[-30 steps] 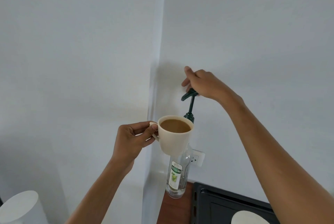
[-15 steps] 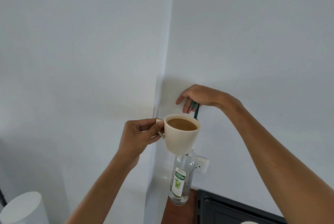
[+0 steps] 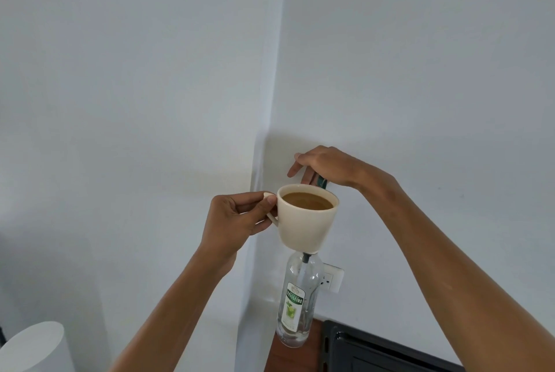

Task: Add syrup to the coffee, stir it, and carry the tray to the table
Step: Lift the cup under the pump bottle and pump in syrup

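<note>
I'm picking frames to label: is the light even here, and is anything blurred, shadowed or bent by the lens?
Head view: soft, even light, no glare on the cup; the right hand casts a faint shadow on the wall; cup and bottle label are sharp; the wall corner bows slightly from the wide lens.

Two hands [image 3: 237,221] [image 3: 327,166], one cup [image 3: 303,230], one syrup bottle [image 3: 295,305] — one wall socket [image 3: 332,280]

Both forearms bare, raised. Left hand [image 3: 240,218] pinches coffee cup [image 3: 306,227] handle, thumb on top, fingers curled. Right hand [image 3: 324,166] palm down, wrist bent, fingers drooping, presses syrup pump [image 3: 322,182].
</note>
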The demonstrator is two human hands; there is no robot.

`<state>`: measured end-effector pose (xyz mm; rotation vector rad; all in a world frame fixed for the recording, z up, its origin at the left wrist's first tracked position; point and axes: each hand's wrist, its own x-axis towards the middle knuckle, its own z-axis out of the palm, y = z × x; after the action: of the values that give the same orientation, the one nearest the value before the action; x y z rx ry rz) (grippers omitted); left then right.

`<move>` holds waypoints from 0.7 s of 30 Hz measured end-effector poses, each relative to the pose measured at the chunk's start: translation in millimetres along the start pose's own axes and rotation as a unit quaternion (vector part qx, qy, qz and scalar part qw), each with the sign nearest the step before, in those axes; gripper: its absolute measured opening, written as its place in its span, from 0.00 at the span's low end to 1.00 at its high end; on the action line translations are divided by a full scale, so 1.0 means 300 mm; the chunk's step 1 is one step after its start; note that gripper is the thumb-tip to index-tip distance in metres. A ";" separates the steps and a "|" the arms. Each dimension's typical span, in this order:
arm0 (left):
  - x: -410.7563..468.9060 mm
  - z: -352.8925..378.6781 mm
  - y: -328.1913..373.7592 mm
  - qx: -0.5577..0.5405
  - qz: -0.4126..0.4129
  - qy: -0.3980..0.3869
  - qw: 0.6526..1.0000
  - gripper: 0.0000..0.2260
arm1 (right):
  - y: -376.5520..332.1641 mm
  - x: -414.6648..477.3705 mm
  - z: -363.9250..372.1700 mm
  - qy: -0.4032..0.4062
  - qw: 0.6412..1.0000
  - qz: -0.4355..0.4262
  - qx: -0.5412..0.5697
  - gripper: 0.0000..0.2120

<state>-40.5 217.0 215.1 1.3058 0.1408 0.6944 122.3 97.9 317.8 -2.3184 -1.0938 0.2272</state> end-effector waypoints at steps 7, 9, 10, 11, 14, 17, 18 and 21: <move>0.000 0.003 0.006 0.001 0.000 0.003 1.000 0.08 | 0.017 0.008 0.009 0.014 1.000 -0.009 0.006 0.25; -0.001 0.004 0.010 0.001 0.000 0.002 1.000 0.07 | 0.018 0.010 0.013 0.018 1.000 -0.010 0.008 0.25; -0.001 0.006 0.013 0.001 0.000 0.001 1.000 0.07 | 0.019 0.010 0.014 0.019 1.000 -0.011 0.006 0.25; -0.001 0.008 0.014 0.002 0.001 0.000 1.000 0.07 | 0.020 0.010 0.016 0.020 1.000 -0.011 0.004 0.25; -0.001 0.014 0.019 0.004 0.003 -0.003 1.000 0.07 | 0.019 0.006 0.012 0.020 1.000 -0.006 0.001 0.26; -0.005 0.017 0.021 0.008 0.002 -0.002 1.000 0.07 | 0.005 0.000 0.002 0.002 1.000 0.010 0.000 0.27; -0.009 0.018 0.021 0.007 0.001 -0.002 1.000 0.06 | -0.001 -0.002 -0.001 -0.003 1.000 0.014 0.000 0.27; -0.015 0.020 0.020 0.004 -0.003 -0.004 1.000 0.05 | -0.013 -0.006 -0.009 -0.006 1.000 0.021 0.002 0.29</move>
<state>-43.7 210.2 220.9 1.3151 0.1405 0.6849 119.6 97.4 321.9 -2.3403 -1.0508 0.2586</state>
